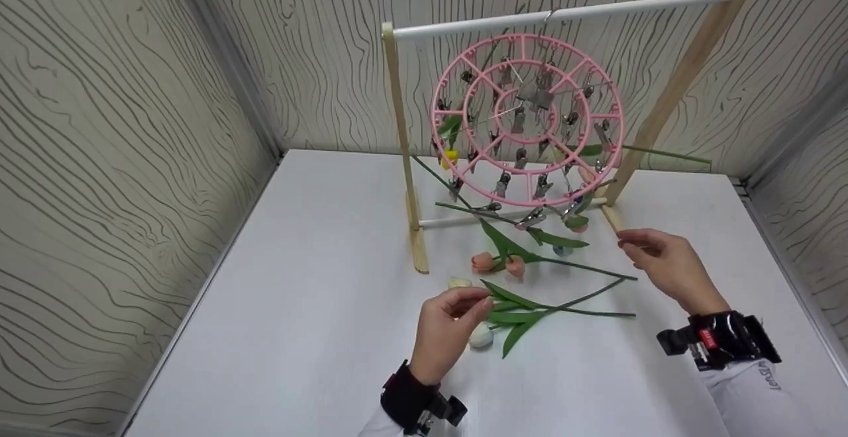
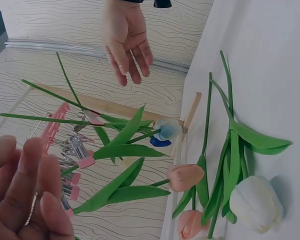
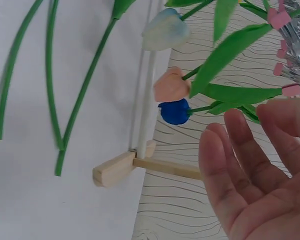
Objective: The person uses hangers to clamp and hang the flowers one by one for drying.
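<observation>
My left hand [image 1: 450, 331] is over the table by a white tulip [image 1: 481, 336], its fingers loosely bent with nothing held. Beside the rack's right foot, my right hand [image 1: 672, 268] also holds nothing, fingers relaxed. A pink round clip hanger [image 1: 621, 119] hangs tilted, with metal clips around its rings. Its clips hold several artificial tulips, among them a blue tulip [image 3: 175, 112], a peach tulip [image 3: 171, 85] and a pale blue tulip [image 3: 166, 31]. On the table lie more tulips, with peach heads [image 1: 482, 263] and a white head [image 2: 255, 205].
The hanger hooks over the white top bar [image 1: 464, 25] of a rack with wooden posts [image 1: 676, 99]. A lower white bar joins the posts near the white table [image 1: 318, 278]. A yellow tulip [image 1: 449, 159] hangs at the hanger's left. Patterned walls [image 1: 318, 59] enclose the table.
</observation>
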Demonstrator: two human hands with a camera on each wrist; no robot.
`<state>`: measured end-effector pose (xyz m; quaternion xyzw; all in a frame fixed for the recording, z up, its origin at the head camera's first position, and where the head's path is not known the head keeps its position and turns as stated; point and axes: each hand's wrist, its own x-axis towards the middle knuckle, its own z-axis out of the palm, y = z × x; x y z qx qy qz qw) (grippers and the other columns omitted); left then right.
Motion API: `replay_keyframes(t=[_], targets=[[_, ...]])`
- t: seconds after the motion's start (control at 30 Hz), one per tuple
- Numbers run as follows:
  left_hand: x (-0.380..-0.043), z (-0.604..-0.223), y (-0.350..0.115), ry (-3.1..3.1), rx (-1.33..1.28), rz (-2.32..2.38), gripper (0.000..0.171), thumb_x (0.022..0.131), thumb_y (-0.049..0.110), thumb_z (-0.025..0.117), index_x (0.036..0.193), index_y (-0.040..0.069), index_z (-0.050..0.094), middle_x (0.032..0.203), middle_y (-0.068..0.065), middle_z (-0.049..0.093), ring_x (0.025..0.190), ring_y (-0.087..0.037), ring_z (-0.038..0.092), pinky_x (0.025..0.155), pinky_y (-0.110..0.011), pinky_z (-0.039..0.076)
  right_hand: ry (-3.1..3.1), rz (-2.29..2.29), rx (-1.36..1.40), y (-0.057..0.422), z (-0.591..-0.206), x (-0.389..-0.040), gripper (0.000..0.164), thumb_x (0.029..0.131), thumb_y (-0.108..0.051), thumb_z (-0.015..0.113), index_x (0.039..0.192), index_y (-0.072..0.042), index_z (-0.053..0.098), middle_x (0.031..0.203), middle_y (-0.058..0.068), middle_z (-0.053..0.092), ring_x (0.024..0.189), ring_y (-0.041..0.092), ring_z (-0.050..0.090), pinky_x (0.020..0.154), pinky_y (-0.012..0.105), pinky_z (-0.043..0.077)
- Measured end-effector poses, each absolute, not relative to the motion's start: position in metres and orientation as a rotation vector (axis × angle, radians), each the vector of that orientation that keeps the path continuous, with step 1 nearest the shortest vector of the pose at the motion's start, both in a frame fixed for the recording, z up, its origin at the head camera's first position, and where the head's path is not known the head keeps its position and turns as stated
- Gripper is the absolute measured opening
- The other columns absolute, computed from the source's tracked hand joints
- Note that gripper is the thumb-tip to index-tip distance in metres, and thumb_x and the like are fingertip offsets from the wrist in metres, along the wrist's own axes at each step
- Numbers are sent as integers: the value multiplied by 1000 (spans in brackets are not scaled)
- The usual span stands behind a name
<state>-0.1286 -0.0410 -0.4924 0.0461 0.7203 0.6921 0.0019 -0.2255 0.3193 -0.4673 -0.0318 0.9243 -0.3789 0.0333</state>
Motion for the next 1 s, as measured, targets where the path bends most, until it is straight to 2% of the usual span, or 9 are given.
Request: replay_keyframes(t=[0.07, 0.17, 0.27, 0.37, 0.47, 0.6, 0.7, 1.0], targets=[[-128, -494, -42, 2261, 150, 2166, 17, 97, 19, 78, 109, 8, 80, 105, -12, 80, 86, -3, 71, 80, -19, 57, 2892, -1085, -143, 317, -477, -219, 38, 111, -25, 56, 140, -2, 65, 133, 25, 71, 106, 17, 73, 84, 25, 53], [-128, -497, -43, 2265, 145, 2143, 18, 97, 21, 78, 110, 8, 81, 104, -9, 81, 86, -4, 72, 80, -20, 58, 2948, -1004, -221, 312, -494, -209, 29, 107, -16, 61, 131, 0, 70, 124, 24, 75, 115, 44, 69, 86, 38, 54], [-127, -502, -44, 2278, 142, 2107, 18, 97, 22, 78, 109, 9, 81, 104, -7, 81, 86, -4, 71, 80, -20, 58, 2979, -960, -273, 306, -510, -200, 23, 103, -8, 65, 123, -1, 74, 118, 21, 77, 110, 41, 71, 85, 43, 58], [-125, -509, -47, 2318, 147, 2047, 17, 97, 22, 78, 107, 9, 81, 103, -7, 81, 85, -3, 70, 78, -19, 56, 2992, -931, -302, 300, -525, -192, 20, 100, -4, 68, 118, -2, 76, 117, 19, 78, 108, 38, 72, 83, 40, 60], [-123, -517, -50, 2369, 146, 1965, 16, 97, 22, 78, 105, 9, 82, 99, -6, 81, 81, -1, 66, 73, -18, 53, 2993, -916, -319, 295, -538, -186, 20, 99, -2, 69, 116, -1, 77, 117, 19, 77, 109, 39, 72, 82, 42, 62], [-123, -531, -55, 2466, 160, 1830, 14, 97, 20, 77, 105, 9, 82, 97, -4, 81, 79, 1, 63, 70, -17, 50, 3024, -885, -342, 289, -550, -180, 20, 96, 1, 70, 115, -1, 78, 117, 23, 75, 114, 45, 69, 92, 56, 59], [-123, -542, -59, 2583, 209, 1714, 12, 98, 18, 76, 104, 9, 82, 99, -3, 82, 80, 0, 65, 71, -17, 49, 3066, -834, -378, 285, -558, -177, 21, 95, 2, 71, 114, -2, 78, 118, 23, 74, 115, 47, 67, 98, 61, 55], [-121, -558, -64, 2871, 351, 1448, 8, 97, 13, 76, 102, 12, 82, 99, -2, 82, 84, -11, 69, 76, -21, 51, 3191, -682, -508, 274, -571, -176, 27, 90, 5, 75, 117, 5, 76, 119, 25, 72, 114, 47, 64, 98, 58, 56]])
